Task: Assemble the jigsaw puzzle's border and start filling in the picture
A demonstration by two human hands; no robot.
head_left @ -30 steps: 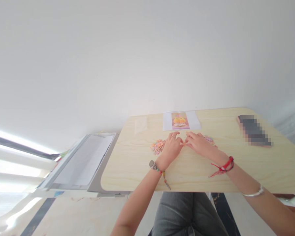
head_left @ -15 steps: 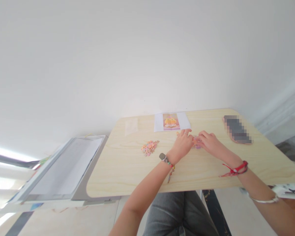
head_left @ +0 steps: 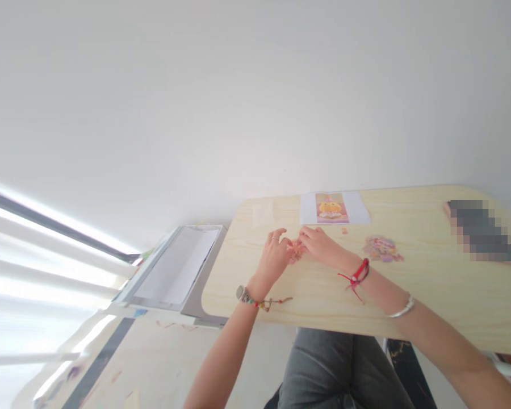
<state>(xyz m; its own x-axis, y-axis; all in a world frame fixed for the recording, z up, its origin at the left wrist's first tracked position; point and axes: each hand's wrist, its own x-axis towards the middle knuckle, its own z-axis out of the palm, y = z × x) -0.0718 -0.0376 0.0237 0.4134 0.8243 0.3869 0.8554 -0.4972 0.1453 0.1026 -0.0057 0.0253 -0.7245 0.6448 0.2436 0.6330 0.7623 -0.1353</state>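
From where I'm watching, the light wooden table with rounded corners [head_left: 409,295] now sits further right in the view than half a second ago, so the head has swung left and more of the bright window stripes show. The grey tray with white sheets [head_left: 179,267] just off the table's left end has come closer to centre too. Up by the wall, the white paper sheet with the yellow cartoon picture [head_left: 334,207] lies flat, and the pixelated dark slab [head_left: 481,230] sits at the far right. Both hands have slid left along the table: before, they met just under the picture sheet, now they meet left of it. The loose pile of pink and purple small pieces [head_left: 382,249] now lies uncovered to the right of the right wrist. The left hand [head_left: 275,258] and right hand [head_left: 321,247] are loosely curled, fingertips touching over a small cluster of pinkish-orange pieces [head_left: 297,250] on the tabletop; can't tell whether either actually pinches one.
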